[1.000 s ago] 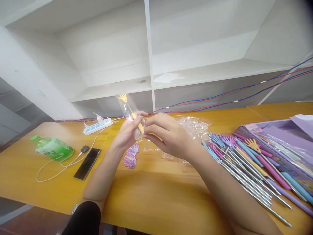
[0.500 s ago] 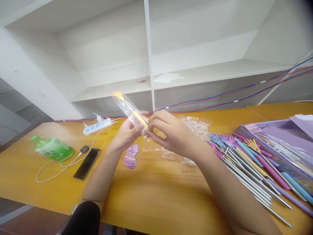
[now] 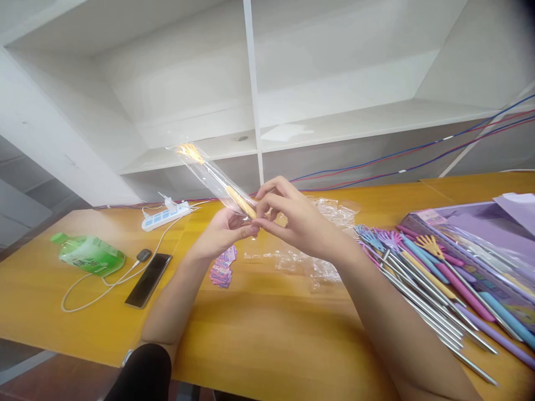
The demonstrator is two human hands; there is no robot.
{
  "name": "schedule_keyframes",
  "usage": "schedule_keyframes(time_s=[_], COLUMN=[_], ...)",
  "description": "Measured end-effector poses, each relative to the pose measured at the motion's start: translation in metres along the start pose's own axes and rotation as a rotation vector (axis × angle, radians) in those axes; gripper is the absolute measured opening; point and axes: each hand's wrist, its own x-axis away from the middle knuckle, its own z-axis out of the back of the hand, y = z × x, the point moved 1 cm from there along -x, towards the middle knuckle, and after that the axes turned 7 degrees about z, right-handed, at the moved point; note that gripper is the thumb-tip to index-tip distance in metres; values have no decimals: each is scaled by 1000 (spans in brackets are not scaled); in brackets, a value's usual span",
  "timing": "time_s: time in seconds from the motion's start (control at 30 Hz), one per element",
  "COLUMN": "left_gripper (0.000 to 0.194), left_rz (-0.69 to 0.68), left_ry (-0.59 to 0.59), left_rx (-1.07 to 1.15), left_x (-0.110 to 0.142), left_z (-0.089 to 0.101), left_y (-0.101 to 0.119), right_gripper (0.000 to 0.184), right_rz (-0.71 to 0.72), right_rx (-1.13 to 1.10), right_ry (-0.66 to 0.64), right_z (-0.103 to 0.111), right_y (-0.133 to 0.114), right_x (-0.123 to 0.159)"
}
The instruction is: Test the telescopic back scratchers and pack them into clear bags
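A yellow back scratcher [image 3: 240,201] with a small hand-shaped head and a metal rod lies inside a clear plastic sleeve [image 3: 205,177]. It slants up to the left, its handle end between my hands. My left hand [image 3: 223,231] grips the sleeve from below, thumb pointing toward the handle's end. With thumb and fingers, my right hand [image 3: 286,214] pinches the sleeve's lower end at the handle tip. Under and behind the right hand lie more clear plastic sleeves [image 3: 330,214]. Below the left hand sits a small pile of purple-pink cards [image 3: 222,270].
Several loose back scratchers [image 3: 422,289] are heaped at the right. Beside them is a purple box [image 3: 472,214] with wrapped ones inside. On the left are a green bottle [image 3: 90,253], a phone [image 3: 148,280] and a power strip [image 3: 166,216]. White shelving [image 3: 175,83] rises behind the table.
The wrapped back scratcher has tilted further left, and more of its metal rod shows. My right hand has shifted slightly with the handle end. The sleeve now reaches higher at the upper left.
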Motion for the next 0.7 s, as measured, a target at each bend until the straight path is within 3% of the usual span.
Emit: schedule_keyframes(time_s=[0.17, 0.23, 0.43, 0.7], left_gripper=[35, 36, 33, 30], left_rz=[8, 5, 10, -85], left_ry=[-33, -49, -64, 1], left_rx=[-31, -51, -120, -137], left_x=[-1, 0, 5, 4], left_z=[2, 1, 2, 2], left_y=[-3, -2, 5, 5], right_gripper=[37, 38, 42, 48], right_rz=[-225, -293, -326, -345], right_rx=[-218, -276, -381, -272], right_ry=[12, -15, 5, -10], right_z=[1, 0, 0, -4], right_y=[9, 10, 10, 11], right_x=[0, 1, 1, 1])
